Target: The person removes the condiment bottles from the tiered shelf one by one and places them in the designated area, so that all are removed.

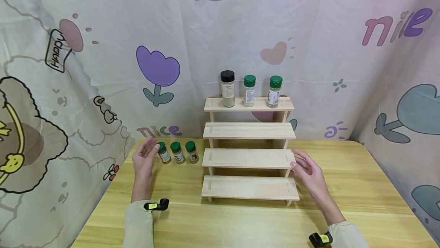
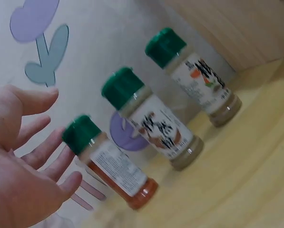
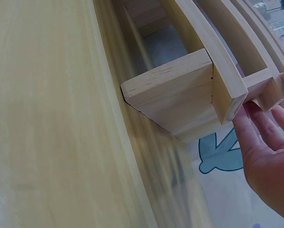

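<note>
1. Hanging behind everything, a softly creased cloth backdrop [image 1: 292, 3] carries printed tulips, hearts and lettering.
2. Below it spreads a smooth, yellowish wood-grain table [image 1: 254, 221], its far corners rounded.
3. On the table stands a four-tier rack [image 1: 247, 157] of pale bare wood, its flat rectangular planks climbing backward like stairs.
4. The right hand [image 1: 309, 173] grips the right end of the rack's second plank from the bottom, thumb at the front edge.
5. The left hand [image 1: 143, 160] holds nothing, fingers loosely curved beside the table's leftmost jar; whether they touch it I cannot tell.
6. On the top plank, at left, stands a black-capped shaker jar [image 1: 228, 89], a tall clear cylinder with a pale label.
7. To its right stand two shorter green-capped jars, one in the middle [image 1: 249, 91], one near the right end [image 1: 274, 93].
8. Left of the rack, three small ribbed-cap green-topped jars line up: reddish-orange contents in the leftmost jar [image 2: 122, 173], pale brown powder in the middle jar [image 2: 161, 128] and the rightmost jar [image 2: 203, 85].
</note>
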{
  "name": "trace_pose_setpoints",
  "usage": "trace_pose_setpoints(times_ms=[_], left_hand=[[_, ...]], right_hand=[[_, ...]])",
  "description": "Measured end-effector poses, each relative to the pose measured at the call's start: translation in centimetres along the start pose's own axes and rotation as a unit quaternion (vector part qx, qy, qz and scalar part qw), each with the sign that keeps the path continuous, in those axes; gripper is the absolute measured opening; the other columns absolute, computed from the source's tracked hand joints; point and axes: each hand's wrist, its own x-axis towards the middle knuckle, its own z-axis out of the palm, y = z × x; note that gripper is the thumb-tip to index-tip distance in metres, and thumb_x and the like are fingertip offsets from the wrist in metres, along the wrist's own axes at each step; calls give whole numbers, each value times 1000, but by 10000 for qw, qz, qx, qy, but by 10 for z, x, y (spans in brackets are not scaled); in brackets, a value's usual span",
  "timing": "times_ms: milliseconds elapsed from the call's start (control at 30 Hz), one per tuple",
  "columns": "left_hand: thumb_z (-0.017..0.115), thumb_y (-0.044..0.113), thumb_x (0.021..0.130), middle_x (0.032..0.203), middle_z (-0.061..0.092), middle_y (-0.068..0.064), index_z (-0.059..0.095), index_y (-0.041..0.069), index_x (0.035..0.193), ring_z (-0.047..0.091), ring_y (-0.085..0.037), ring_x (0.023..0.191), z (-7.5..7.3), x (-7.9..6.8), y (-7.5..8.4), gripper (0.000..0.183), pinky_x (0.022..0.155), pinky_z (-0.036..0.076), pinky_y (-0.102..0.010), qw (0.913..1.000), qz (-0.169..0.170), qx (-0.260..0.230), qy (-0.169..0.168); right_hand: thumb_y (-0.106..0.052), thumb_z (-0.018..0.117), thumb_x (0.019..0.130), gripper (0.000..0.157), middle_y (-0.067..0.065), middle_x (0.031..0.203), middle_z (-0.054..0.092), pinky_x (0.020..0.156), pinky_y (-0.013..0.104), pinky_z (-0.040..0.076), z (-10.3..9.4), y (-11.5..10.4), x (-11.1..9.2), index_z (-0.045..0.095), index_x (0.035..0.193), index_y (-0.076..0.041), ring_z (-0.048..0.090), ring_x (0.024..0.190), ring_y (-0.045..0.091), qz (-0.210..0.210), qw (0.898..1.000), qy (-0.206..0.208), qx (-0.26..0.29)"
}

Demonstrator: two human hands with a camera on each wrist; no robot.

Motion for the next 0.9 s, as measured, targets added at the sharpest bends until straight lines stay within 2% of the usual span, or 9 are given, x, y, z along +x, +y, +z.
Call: trace_pose_setpoints(times_ms=[133,367,633,767,900], left_hand=[[73,9,96,135,62,-17,60,-2,138,62,-11,113,3,-4,13,45,92,50,-13,9994,295,98,166],[69,11,99,135,62,-17,60,1,138,61,-13,116,12,-16,34,41,95,48,-14,9977,596,328,39],[67,7,100,129,65,-16,62,-4,133,63,-16,115,24,-25,50,35,96,50,-18,9947,911,130,-459],[65,8,101,131,63,-19,62,-3,133,62,-24,118,31,-30,56,34,97,50,-20,9933,876,105,-745],[65,10,102,132,62,-20,60,-3,135,62,-22,119,34,-34,60,35,99,50,-19,9921,816,125,-946]], right_hand=[[-11,62,104,52,-4,127,68,87,34,59,1,0,0,42,150,4,70,107,9,-8,10000,-27,-10],[-9,61,104,52,-4,125,68,86,34,60,1,0,0,42,150,6,70,106,10,-76,10000,-37,27],[-11,62,104,52,-8,124,68,86,34,60,1,0,-1,43,150,4,70,106,9,-17,10000,-5,0],[-12,62,104,52,-6,125,68,86,33,59,1,-2,0,44,150,3,70,106,9,7,10000,8,-18],[-12,62,104,53,-6,125,68,87,34,59,1,-2,0,43,150,3,70,106,9,34,10000,-10,-27]])
